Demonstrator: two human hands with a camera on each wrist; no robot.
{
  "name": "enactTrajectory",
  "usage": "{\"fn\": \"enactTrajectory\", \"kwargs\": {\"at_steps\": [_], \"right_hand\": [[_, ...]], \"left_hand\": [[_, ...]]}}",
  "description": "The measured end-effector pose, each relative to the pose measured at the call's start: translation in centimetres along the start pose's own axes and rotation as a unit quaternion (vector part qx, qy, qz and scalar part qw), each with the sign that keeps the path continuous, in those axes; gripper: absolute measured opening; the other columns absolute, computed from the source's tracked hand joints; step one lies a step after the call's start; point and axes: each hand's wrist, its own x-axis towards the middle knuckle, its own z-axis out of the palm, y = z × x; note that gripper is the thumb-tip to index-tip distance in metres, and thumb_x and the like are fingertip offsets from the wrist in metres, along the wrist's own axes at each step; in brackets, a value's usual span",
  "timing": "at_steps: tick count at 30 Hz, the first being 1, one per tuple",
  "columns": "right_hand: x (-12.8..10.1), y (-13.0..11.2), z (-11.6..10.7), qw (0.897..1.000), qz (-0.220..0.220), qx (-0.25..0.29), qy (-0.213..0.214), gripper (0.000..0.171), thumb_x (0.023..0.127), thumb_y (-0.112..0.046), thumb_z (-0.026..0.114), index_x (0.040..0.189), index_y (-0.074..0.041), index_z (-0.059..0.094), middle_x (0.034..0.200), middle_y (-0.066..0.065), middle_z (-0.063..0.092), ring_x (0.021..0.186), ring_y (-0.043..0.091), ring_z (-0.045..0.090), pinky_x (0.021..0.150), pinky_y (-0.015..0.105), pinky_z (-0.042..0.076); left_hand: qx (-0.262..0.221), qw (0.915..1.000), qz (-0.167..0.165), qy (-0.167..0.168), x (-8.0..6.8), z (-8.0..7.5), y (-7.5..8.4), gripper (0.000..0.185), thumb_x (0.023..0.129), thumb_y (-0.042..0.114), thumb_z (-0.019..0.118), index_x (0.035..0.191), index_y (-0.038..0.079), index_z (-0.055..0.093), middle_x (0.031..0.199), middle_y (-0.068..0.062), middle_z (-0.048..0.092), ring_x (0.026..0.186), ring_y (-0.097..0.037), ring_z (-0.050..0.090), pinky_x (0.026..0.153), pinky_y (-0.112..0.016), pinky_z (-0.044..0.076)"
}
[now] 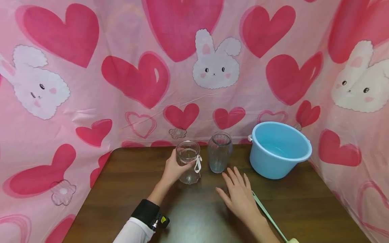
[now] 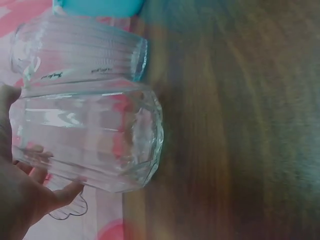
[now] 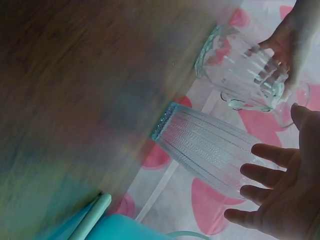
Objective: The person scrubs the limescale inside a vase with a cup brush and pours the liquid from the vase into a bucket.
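Note:
My left hand (image 1: 177,169) grips a clear glass vase (image 1: 189,175) by its neck, thumb in front and fingers behind. A white ribbon bow (image 1: 198,164) hangs at that neck. In the left wrist view the faceted glass vase (image 2: 90,135) stands upright at the wooden table. To its right is a second, ribbed glass vase (image 1: 219,153), also upright. My right hand (image 1: 240,195) is spread over the table just in front of the ribbed vase, fingers straight and holding nothing. The right wrist view shows the ribbed vase (image 3: 205,147) just past those fingers.
A light blue bucket (image 1: 264,162) stands at the back right of the brown table (image 1: 121,199). A pale green long-handled tool (image 1: 268,216) lies beside my right forearm, its end cut off by the frame. Pink heart-and-rabbit cloth (image 1: 182,94) hangs behind and on both sides.

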Motion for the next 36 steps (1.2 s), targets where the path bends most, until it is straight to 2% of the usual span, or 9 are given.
{"fn": "enactTrajectory", "kwargs": {"at_steps": [3, 8, 16, 21, 24, 30, 36], "right_hand": [[-0.1, 0.0, 0.1, 1.0, -0.002, 0.002, 0.0, 0.063, 0.098, -0.051, 0.067, 0.14, -0.004, 0.063, 0.154, 0.02, 0.052, 0.152, 0.041, 0.033, 0.117, 0.069, 0.026], [-0.3, 0.0, 0.3, 1.0, -0.006, 0.003, 0.005, 0.061, 0.097, -0.048, 0.07, 0.139, -0.003, 0.064, 0.152, 0.021, 0.053, 0.15, 0.043, 0.035, 0.115, 0.07, 0.027], [-0.5, 0.2, 0.6, 1.0, -0.009, 0.001, 0.008, 0.06, 0.097, -0.047, 0.07, 0.137, -0.003, 0.064, 0.15, 0.021, 0.055, 0.149, 0.043, 0.036, 0.115, 0.069, 0.029], [-0.7, 0.3, 0.7, 1.0, -0.008, 0.001, 0.004, 0.059, 0.097, -0.046, 0.07, 0.137, -0.003, 0.065, 0.149, 0.022, 0.056, 0.149, 0.043, 0.036, 0.115, 0.068, 0.03], [-0.8, 0.4, 0.7, 1.0, -0.01, -0.002, 0.007, 0.057, 0.097, -0.044, 0.072, 0.136, -0.003, 0.065, 0.148, 0.022, 0.056, 0.149, 0.043, 0.037, 0.114, 0.068, 0.031], [-1.0, 0.5, 0.7, 1.0, -0.017, -0.014, 0.018, 0.054, 0.093, -0.035, 0.079, 0.134, -0.003, 0.065, 0.149, 0.022, 0.055, 0.146, 0.045, 0.041, 0.112, 0.068, 0.035], [-1.2, 0.7, 0.5, 1.0, -0.012, -0.013, 0.017, 0.053, 0.093, -0.033, 0.078, 0.134, -0.003, 0.065, 0.149, 0.023, 0.054, 0.146, 0.045, 0.041, 0.111, 0.069, 0.035]], "left_hand": [[-0.012, 0.9997, 0.012, -0.015, -0.9, -0.1, 0.3, 0.072, 0.079, 0.036, 0.091, 0.135, 0.012, 0.053, 0.131, -0.014, 0.067, 0.124, -0.034, 0.062, 0.105, -0.057, 0.047], [-0.028, 0.9985, 0.027, -0.038, -2.3, -0.1, 0.6, 0.07, 0.08, 0.032, 0.091, 0.134, 0.01, 0.054, 0.133, -0.017, 0.066, 0.125, -0.038, 0.061, 0.105, -0.056, 0.046], [-0.053, 0.9955, 0.047, -0.063, -4.0, 0.3, 0.9, 0.071, 0.081, 0.026, 0.091, 0.138, 0.008, 0.052, 0.133, -0.018, 0.065, 0.123, -0.037, 0.061, 0.103, -0.055, 0.048], [-0.054, 0.9934, 0.058, -0.083, -5.4, 0.3, 1.3, 0.071, 0.081, 0.026, 0.091, 0.139, 0.009, 0.053, 0.13, -0.014, 0.068, 0.115, -0.032, 0.066, 0.097, -0.046, 0.053], [-0.057, 0.9916, 0.067, -0.095, -6.1, 0.4, 1.5, 0.07, 0.081, 0.025, 0.091, 0.139, 0.009, 0.054, 0.128, -0.013, 0.069, 0.113, -0.032, 0.068, 0.095, -0.043, 0.052], [-0.066, 0.9884, 0.068, -0.119, -7.4, 0.4, 2.1, 0.071, 0.08, 0.027, 0.091, 0.138, 0.011, 0.053, 0.127, -0.013, 0.069, 0.115, -0.034, 0.068, 0.098, -0.045, 0.051], [-0.078, 0.9816, 0.1, -0.143, -8.4, 0.7, 2.4, 0.069, 0.082, 0.027, 0.09, 0.138, 0.013, 0.054, 0.127, -0.011, 0.069, 0.112, -0.035, 0.068, 0.095, -0.039, 0.052]]}}
